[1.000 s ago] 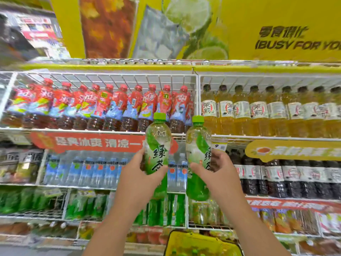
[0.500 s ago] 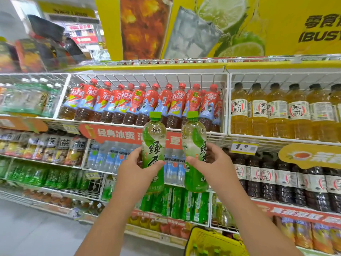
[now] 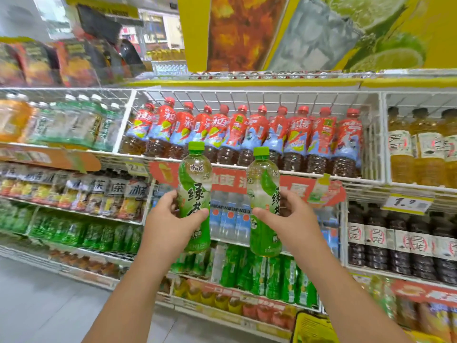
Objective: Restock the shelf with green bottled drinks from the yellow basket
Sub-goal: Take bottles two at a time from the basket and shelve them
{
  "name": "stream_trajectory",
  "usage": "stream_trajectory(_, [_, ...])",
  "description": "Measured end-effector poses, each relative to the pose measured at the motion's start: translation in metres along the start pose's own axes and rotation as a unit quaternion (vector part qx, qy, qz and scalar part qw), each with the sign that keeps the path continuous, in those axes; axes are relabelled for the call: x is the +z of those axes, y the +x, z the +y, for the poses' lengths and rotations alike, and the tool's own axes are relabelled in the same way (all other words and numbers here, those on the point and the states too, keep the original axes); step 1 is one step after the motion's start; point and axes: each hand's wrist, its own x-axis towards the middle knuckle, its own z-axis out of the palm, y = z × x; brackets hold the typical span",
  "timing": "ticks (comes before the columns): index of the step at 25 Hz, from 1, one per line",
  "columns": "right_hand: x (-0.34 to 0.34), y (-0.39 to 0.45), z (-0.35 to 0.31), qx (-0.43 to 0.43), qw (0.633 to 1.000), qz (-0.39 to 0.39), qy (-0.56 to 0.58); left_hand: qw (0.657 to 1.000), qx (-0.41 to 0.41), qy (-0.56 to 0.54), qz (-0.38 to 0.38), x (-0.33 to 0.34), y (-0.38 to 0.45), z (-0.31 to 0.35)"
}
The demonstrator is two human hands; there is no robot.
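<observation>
Both forearms reached up from six o'clock toward the shelf; the left hand curled round the left green bottle at its waist, thumb across the front of the label, fingers behind; the right hand gripped the right green bottle the same way, thumb pointing to nine o'clock; both bottles stood upright, apart, at the centre of view; clear ribbed plastic, domed shoulders, green screw caps, glossy green-and-white wraps; the yellow basket, smooth plastic, showed at five o'clock; white wire racks held red-capped bottles at twelve o'clock.
</observation>
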Motion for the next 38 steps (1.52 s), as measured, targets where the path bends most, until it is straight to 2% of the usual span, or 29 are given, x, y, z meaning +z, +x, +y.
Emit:
stream_trajectory(9, [0.23,0.003,-0.064,0.01,1.0,0.029,-0.002,1.0,0.02,0.003,-0.018,-0.192,0.106,-0.079])
stream_trajectory(16, [0.356,0.033,-0.085,0.001,1.0,-0.02,-0.023,0.999,-0.032,-0.004,0.017,-0.289,0.155,-0.135])
stream_trajectory(23, [0.446,0.089,-0.087,-0.003,0.998,-0.054,0.018,0.997,-0.054,0.018,0.044,-0.336,0.229,-0.162])
stream_trajectory(28, [0.495,0.133,-0.085,0.003,0.997,-0.051,0.056,0.998,-0.06,0.028,0.025,-0.352,0.3,-0.178])
stream_trajectory(34, [0.535,0.161,-0.088,0.014,0.998,-0.016,0.061,0.999,-0.044,0.015,-0.021,-0.366,0.362,-0.192])
stream_trajectory(38, [0.572,0.155,-0.087,0.032,0.998,0.026,0.044,0.996,-0.02,0.007,-0.082,-0.386,0.392,-0.222])
